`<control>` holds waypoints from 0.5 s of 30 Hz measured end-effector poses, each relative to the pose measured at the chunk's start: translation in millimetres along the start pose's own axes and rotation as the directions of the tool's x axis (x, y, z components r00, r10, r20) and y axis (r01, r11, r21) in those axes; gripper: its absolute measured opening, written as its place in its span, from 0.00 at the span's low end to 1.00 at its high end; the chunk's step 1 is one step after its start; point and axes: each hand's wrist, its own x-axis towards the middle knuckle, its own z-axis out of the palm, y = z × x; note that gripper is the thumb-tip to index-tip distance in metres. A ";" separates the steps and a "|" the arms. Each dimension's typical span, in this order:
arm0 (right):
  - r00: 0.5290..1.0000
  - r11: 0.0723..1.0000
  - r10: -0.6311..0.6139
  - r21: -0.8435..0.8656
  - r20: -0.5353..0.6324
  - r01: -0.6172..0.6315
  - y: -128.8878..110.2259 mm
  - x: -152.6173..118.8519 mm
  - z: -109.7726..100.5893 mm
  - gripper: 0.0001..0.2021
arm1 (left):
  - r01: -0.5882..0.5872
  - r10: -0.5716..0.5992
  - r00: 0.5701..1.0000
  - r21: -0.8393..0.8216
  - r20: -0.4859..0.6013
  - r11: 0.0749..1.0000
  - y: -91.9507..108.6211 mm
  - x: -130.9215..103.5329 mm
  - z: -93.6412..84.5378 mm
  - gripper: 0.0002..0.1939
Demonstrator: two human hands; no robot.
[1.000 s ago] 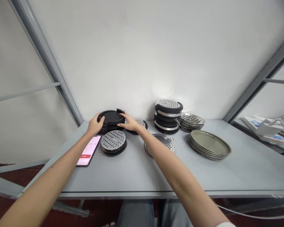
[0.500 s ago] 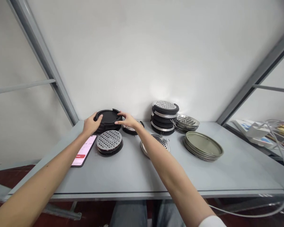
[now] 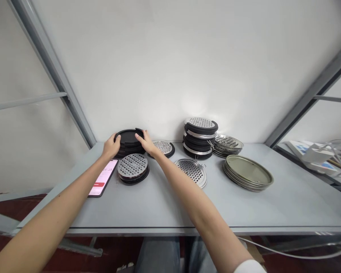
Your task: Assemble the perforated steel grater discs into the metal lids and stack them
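At the back left of the table, a stack of round black trays [image 3: 128, 137] sits between my hands. My left hand [image 3: 111, 146] grips its left rim, thumb on top. My right hand [image 3: 146, 141] grips the right rim, its thumb over the edge and its fingers behind. Just in front lies a small pile topped by a slotted grey disc [image 3: 132, 165]. Right of my right hand is a perforated disc in a black ring [image 3: 164, 147]. A round perforated metal disc with wire loops [image 3: 191, 171] lies beyond my right forearm.
A tall stack of black rings and metal discs [image 3: 200, 137] stands at the back centre. Beside it are stacked metal graters [image 3: 229, 143] and olive-green plates [image 3: 248, 170]. A phone [image 3: 102, 179] lies at left. Metal frame posts flank the table [image 3: 295, 204]; white cables hang at right.
My right hand has closed from a loose hold onto the right rim of the black stack. My left hand still holds the left side. The view has shifted slightly.
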 end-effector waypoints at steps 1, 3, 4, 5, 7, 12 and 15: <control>1.000 1.000 -0.004 0.009 -0.008 0.004 -1.0 1.2 1.9 0.44 | 0.003 -0.003 1.000 -0.009 -0.004 1.000 -0.5 0.7 -0.8 0.26; 1.000 1.000 -0.015 0.011 -0.009 0.016 -1.5 3.5 4.6 0.45 | 0.003 -0.004 1.000 -0.027 -0.012 1.000 -1.7 1.5 -1.5 0.25; 1.000 1.000 -0.018 0.011 -0.005 0.018 -1.1 4.6 5.5 0.45 | 0.002 -0.003 1.000 -0.035 -0.014 0.999 -2.1 1.6 -1.3 0.25; 1.000 1.000 -0.016 0.011 0.001 0.016 -0.5 5.7 6.1 0.44 | 0.001 -0.002 1.000 -0.043 -0.015 0.999 -2.5 1.5 -1.0 0.25; 1.000 1.000 -0.008 0.010 0.015 0.008 1.4 7.8 7.0 0.44 | 0.000 -0.001 1.000 -0.056 -0.017 0.998 -2.6 1.1 0.0 0.26; 1.000 1.000 -0.010 -0.015 0.018 0.011 3.8 9.4 8.5 0.45 | 0.005 -0.007 1.000 -0.079 -0.029 0.997 -1.5 -1.4 1.7 0.28; 0.999 0.999 -0.029 -0.025 -0.025 0.028 2.2 8.6 6.3 0.45 | 0.014 -0.016 1.000 -0.087 -0.023 0.996 -1.6 -3.1 2.1 0.29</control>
